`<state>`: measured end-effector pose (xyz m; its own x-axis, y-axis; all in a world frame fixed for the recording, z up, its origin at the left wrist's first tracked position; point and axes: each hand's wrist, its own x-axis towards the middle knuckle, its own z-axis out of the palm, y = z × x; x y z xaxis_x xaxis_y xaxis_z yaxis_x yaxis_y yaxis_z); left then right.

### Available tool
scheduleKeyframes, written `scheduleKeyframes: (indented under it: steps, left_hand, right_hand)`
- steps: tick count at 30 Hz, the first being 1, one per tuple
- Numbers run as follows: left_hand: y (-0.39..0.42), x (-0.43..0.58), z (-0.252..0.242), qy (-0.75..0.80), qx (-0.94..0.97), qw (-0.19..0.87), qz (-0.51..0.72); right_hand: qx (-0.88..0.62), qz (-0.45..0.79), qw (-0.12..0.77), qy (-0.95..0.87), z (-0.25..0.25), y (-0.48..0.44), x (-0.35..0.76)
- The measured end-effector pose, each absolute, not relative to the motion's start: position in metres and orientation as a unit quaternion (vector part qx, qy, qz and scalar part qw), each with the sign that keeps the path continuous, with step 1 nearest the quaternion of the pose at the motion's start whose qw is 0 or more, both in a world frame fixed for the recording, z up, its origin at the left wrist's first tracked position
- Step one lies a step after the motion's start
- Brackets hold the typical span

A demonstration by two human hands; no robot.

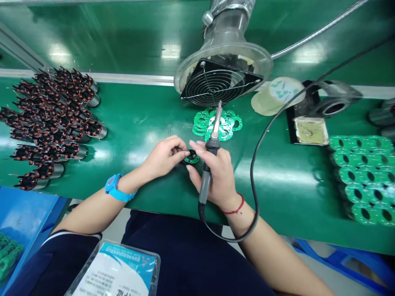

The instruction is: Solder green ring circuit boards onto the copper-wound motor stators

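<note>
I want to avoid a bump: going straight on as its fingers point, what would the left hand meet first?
The left hand would likely meet the green circuit board at its fingertips, then the right hand just beyond; whether it already touches the board is unclear.

The soldering iron (pixel 212 144) (tip pointing away) slants beside a green ring-shaped board (pixel 191 161).
</note>
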<state>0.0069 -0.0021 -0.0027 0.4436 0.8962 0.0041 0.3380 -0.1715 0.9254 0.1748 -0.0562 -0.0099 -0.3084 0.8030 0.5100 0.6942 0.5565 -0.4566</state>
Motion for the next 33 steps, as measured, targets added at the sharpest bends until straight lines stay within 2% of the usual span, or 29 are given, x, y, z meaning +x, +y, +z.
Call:
scheduleKeyframes:
  steps: [7,10,21,26,33]
  left_hand:
    - [0.001,0.001,-0.002,0.440,0.573,0.630,0.285]
    - [0.002,0.000,0.001,0.442,0.543,0.658,0.279]
    - [0.002,0.000,0.001,0.465,0.589,0.606,0.262]
    - [0.002,-0.002,0.000,0.461,0.598,0.599,0.267]
    - [-0.002,0.000,-0.002,0.468,0.625,0.558,0.282]
  right_hand:
    - [-0.498,0.057,0.326,-0.802,-0.009,-0.059,0.181]
    - [-0.472,0.080,0.331,-0.813,-0.010,-0.058,0.181]
    - [-0.538,0.190,0.542,-0.617,-0.022,-0.076,0.198]
    - [-0.536,0.214,0.522,-0.628,-0.026,-0.080,0.203]
    - [-0.472,0.231,0.578,-0.624,-0.027,-0.076,0.204]
